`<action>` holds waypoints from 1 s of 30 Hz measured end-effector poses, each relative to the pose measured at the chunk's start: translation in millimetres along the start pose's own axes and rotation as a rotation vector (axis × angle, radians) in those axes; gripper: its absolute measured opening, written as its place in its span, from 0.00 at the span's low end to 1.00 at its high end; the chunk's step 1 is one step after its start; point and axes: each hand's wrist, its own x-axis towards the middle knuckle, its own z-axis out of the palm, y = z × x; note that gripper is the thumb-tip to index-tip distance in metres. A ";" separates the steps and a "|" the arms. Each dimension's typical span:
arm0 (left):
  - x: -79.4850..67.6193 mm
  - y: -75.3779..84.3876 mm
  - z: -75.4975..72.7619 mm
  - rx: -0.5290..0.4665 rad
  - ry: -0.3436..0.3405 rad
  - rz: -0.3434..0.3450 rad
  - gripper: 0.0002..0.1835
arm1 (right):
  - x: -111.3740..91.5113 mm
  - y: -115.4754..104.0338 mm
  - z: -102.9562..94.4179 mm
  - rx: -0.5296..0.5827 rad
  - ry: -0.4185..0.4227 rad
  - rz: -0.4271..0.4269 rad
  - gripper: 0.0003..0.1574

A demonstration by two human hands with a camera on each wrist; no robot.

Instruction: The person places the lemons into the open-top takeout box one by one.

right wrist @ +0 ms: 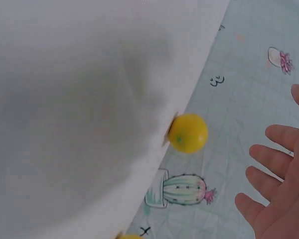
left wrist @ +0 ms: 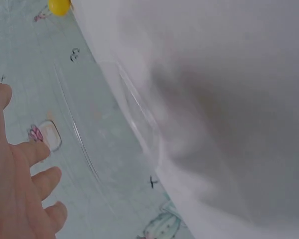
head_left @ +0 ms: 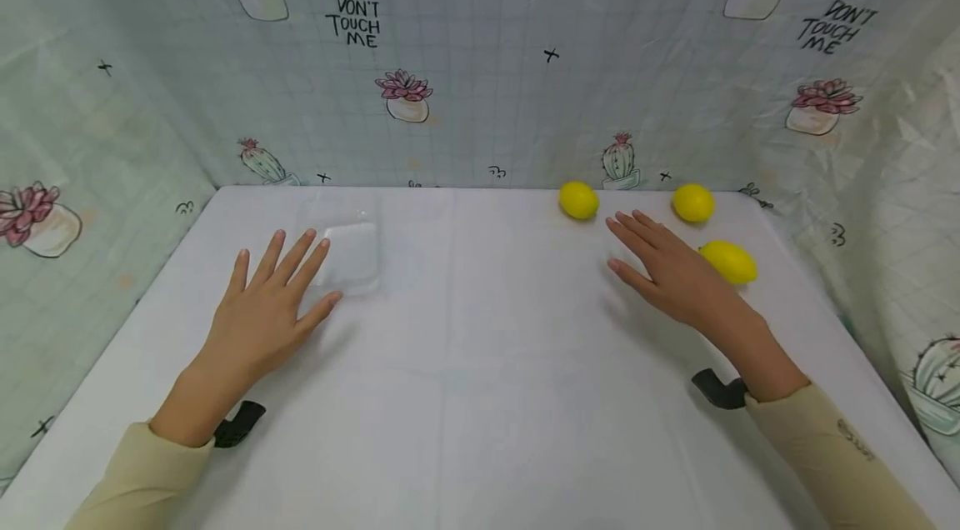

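My left hand (head_left: 258,322) hovers over the left side of the white table with its fingers spread and nothing in it. Just beyond its fingertips stands a clear plastic container (head_left: 352,255), its walls see-through; the left wrist view shows its thin edge (left wrist: 79,142). On the right, my right hand (head_left: 675,272) is held above the table, fingers straight, holding nothing. Around it lie three lemons: one (head_left: 578,201) left of the fingertips, one (head_left: 693,203) behind the hand, and one (head_left: 729,262) partly covered by it. The right wrist view shows a lemon (right wrist: 188,133) ahead of the fingers.
A white cloth covers the table (head_left: 465,397). Behind it and along both sides hangs a pale curtain (head_left: 480,88) printed with cacti and lettering. Black straps (head_left: 240,424) show at both wrists, below the beige sleeves (head_left: 840,447).
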 end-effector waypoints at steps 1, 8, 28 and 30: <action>-0.5 -3.6 -1.0 -0.002 -0.003 -0.006 0.42 | 5.2 -0.5 0.5 0.009 -0.006 0.006 0.43; -1.2 -24.3 -1.4 -0.048 -0.013 -0.036 0.41 | 42.4 -1.2 1.9 0.075 0.012 0.049 0.41; 1.2 -49.5 2.7 -0.217 -0.045 -0.086 0.37 | 97.1 7.4 7.3 0.165 -0.019 0.121 0.40; 2.3 -50.8 3.7 -0.236 -0.049 -0.088 0.37 | 100.6 8.5 7.7 0.168 -0.019 0.128 0.40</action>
